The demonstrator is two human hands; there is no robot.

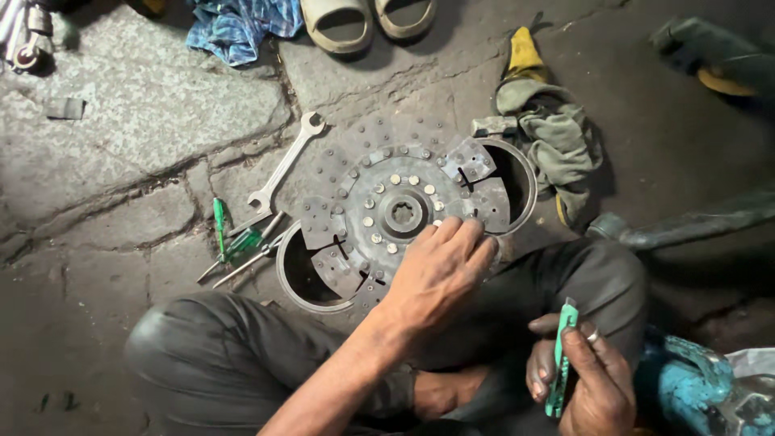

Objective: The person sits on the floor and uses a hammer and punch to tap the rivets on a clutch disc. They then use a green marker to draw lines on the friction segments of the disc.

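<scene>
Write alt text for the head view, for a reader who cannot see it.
A seated person's left hand rests on a round metal clutch disc lying over a metal ring on a stone floor, while the right hand holds a green tool. A spanner and screwdrivers lie left of the disc, rags to its right, sandals above.

A rough stone floor (pixel 121 137), cracked along its joints, bears a round clutch disc (pixel 387 211) on a metal ring (pixel 526 173), a spanner (pixel 284 169) and green-handled screwdrivers (pixel 219 224) just left of it, greyish rags (pixel 557 133) to its right, and (at the top edge) pale sandals (pixel 367 20) beside a blue cloth (pixel 234 28).
</scene>
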